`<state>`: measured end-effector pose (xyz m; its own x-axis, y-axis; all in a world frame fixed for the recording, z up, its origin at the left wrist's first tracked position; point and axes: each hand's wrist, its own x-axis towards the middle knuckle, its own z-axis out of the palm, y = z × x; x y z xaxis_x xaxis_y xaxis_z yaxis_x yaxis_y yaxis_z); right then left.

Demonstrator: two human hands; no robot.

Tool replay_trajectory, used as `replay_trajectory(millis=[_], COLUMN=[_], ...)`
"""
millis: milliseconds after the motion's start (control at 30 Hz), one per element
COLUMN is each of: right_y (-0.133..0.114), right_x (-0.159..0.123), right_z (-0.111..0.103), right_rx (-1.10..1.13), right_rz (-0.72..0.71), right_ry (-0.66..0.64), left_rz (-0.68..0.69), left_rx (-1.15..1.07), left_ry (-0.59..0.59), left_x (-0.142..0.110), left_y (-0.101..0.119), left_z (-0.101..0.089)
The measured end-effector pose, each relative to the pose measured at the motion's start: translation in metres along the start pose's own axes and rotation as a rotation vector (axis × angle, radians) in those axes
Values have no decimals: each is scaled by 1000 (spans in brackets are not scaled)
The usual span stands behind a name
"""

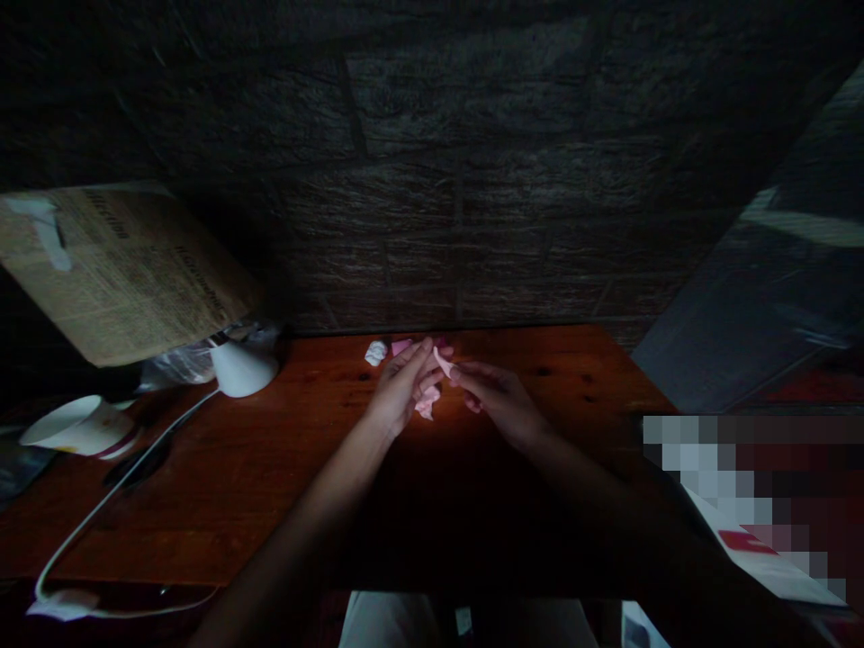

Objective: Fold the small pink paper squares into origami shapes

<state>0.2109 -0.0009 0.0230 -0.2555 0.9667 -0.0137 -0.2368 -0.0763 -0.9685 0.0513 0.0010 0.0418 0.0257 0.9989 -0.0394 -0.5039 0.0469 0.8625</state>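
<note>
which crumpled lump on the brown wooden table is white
The small white crumpled lump, lying just left of the left hand; the pale pink crumpled lump, partly hidden by that hand, differs in colour.

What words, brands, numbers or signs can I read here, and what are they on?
"...ection", its start unclear: brown paper bag.
Another large word on the bag: too blurred to read.
The bag's fine print: too small to read.
Paper cup: coloured marks, no readable text.
Pink piece: no readable text.
</note>
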Motion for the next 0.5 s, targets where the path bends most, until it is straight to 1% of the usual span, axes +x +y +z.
replay_trajectory(millis=[167,233,367,500], right_y=[-3,-4,-5,-5], right_x=[-1,-1,-1,-1], right_z=[-1,-1,1,2], right_rx=[10,4,-7,-1], right_rz=[-10,-3,-4,4], right_ry=[-10,-18,-39,-56], left_rz=[0,13,44,48], left_rx=[80,70,49,58], left_ry=[-110,-91,-17,-19], left_x=[-2,-2,-2,-2], left_y=[-1,-2,-5,-5], left_z=[-1,-1,-2,-2])
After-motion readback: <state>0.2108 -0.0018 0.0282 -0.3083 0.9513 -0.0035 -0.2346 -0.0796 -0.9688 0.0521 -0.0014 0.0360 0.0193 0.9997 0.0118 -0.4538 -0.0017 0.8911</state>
